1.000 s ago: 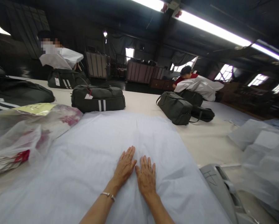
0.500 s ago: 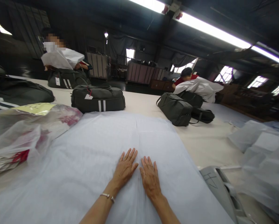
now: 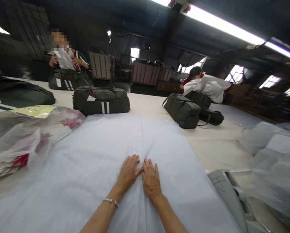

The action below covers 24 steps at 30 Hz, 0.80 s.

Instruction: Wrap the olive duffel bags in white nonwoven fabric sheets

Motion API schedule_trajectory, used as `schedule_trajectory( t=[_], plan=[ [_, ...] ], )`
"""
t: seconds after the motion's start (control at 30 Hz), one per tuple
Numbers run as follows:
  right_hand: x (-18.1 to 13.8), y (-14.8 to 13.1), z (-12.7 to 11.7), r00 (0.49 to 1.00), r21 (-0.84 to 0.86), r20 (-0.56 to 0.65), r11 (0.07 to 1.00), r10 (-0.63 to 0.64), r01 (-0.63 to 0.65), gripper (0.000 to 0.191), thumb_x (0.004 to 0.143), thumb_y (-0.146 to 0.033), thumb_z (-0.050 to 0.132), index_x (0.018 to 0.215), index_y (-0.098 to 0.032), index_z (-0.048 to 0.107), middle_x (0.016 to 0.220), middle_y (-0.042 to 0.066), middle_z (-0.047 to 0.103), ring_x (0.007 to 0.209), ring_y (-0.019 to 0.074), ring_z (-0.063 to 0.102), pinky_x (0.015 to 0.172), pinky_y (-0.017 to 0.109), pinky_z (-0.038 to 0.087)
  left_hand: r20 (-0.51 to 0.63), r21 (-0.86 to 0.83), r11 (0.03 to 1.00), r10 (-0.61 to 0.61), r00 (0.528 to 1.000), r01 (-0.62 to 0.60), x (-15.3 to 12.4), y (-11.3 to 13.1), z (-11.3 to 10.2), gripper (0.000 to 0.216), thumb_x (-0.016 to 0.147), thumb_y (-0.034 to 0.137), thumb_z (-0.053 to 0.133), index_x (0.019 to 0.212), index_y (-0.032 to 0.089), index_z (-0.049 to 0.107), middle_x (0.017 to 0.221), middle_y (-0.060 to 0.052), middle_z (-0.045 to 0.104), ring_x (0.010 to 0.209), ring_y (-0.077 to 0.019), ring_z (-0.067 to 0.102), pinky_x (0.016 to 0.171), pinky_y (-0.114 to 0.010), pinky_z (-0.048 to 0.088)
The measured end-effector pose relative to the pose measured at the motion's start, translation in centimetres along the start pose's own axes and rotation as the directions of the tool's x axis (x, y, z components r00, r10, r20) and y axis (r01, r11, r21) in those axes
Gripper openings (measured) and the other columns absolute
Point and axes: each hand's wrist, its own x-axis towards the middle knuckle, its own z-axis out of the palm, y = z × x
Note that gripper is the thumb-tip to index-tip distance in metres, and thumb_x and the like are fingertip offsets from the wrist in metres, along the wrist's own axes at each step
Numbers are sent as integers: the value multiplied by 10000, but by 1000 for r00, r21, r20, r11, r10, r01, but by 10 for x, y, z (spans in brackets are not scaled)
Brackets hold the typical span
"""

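Observation:
A large thin white sheet (image 3: 98, 155) lies spread over the table in front of me. Both hands rest on it near its centre crease, side by side and touching. My left hand (image 3: 129, 171) has its fingers curled and bunches the sheet, so wrinkles fan out from between the hands. My right hand (image 3: 150, 179) lies flat on the sheet with its fingers stretched out. A thin bracelet sits on my left wrist.
A dark green duffel bag (image 3: 101, 100) with white stripes lies just beyond the sheet, another bag (image 3: 182, 111) to the right. Plastic-wrapped bundles (image 3: 21, 136) are piled at left, crumpled white sheets (image 3: 271, 152) at right. Two people handle bags and sheets at the table's far side.
My hands have drawn together until they touch, and the left fingers have curled, puckering the sheet. The person at far left has lowered the white sheet they held.

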Motion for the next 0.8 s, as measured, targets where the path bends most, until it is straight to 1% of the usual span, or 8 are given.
schedule_trajectory(
  t=[0.13, 0.23, 0.37, 0.47, 0.57, 0.63, 0.7, 0.8],
  plan=[
    [1, 18, -9, 994, 48, 25, 994, -102, 101, 511, 916, -237, 454, 1419, -148, 457, 1505, 105, 412, 1421, 233, 337, 1181, 486, 275, -21, -94, 994, -52, 998, 50, 1, 3, -3, 104, 922, 299, 498, 960, 234, 569, 1199, -77, 661, 1240, -238, 549, 1119, -531, 367],
    [-2, 32, -15, 992, 43, -39, 992, -119, 121, 544, 872, -303, 568, 1387, -143, 496, 1475, 141, 448, 1399, 259, 376, 1163, 510, 300, -44, -186, 977, -112, 993, 102, 3, 3, -6, 117, 917, 285, 453, 884, 245, 558, 1122, -69, 680, 1168, -234, 590, 1104, -530, 383],
    [-7, 41, -11, 981, 58, -156, 990, -119, 129, 282, 917, -306, 533, 1120, -200, 697, 1274, 113, 647, 1299, 265, 511, 1144, 567, 290, -93, -325, 926, -233, 968, 192, 5, 0, -10, 206, 943, 338, 367, 873, 240, 534, 1082, -95, 679, 1104, -238, 614, 1010, -483, 477],
    [-6, 39, -10, 951, 108, -291, 984, -102, 138, 274, 950, -328, 489, 968, -219, 740, 1132, 93, 722, 1225, 267, 579, 1134, 585, 280, -119, -422, 874, -318, 941, 242, 6, 0, -13, 239, 947, 374, 343, 867, 236, 521, 1086, -103, 672, 1105, -242, 610, 981, -465, 493],
    [0, 30, -19, 913, 188, -409, 980, 12, 72, 317, 952, -388, 479, 945, -214, 744, 1094, 98, 734, 1193, 276, 602, 1133, 583, 268, -128, -506, 818, -387, 913, 275, 6, 1, -16, 261, 944, 412, 353, 894, 229, 532, 1099, -105, 670, 1091, -245, 614, 980, -458, 487],
    [5, 18, -26, 898, 262, -423, 965, 125, -11, 329, 939, -417, 489, 962, -211, 744, 1113, 102, 727, 1203, 276, 595, 1141, 563, 260, -133, -555, 778, -431, 892, 294, 6, 2, -17, 278, 945, 433, 360, 943, 222, 542, 1114, -106, 668, 1082, -246, 618, 975, -455, 485],
    [11, 1, -27, 895, 334, -386, 938, 224, -91, 325, 924, -427, 501, 962, -218, 747, 1134, 101, 719, 1217, 275, 584, 1148, 544, 253, -141, -598, 740, -476, 868, 309, 6, 3, -18, 301, 949, 448, 360, 993, 214, 542, 1131, -110, 662, 1073, -248, 620, 965, -455, 486],
    [17, -29, -13, 906, 394, -286, 900, 313, -187, 315, 916, -414, 498, 982, -232, 747, 1185, 95, 698, 1258, 281, 550, 1150, 546, 243, -165, -645, 695, -532, 831, 317, 6, 2, -18, 327, 949, 459, 355, 1045, 201, 531, 1150, -117, 647, 1077, -250, 614, 960, -458, 483]
  ],
)
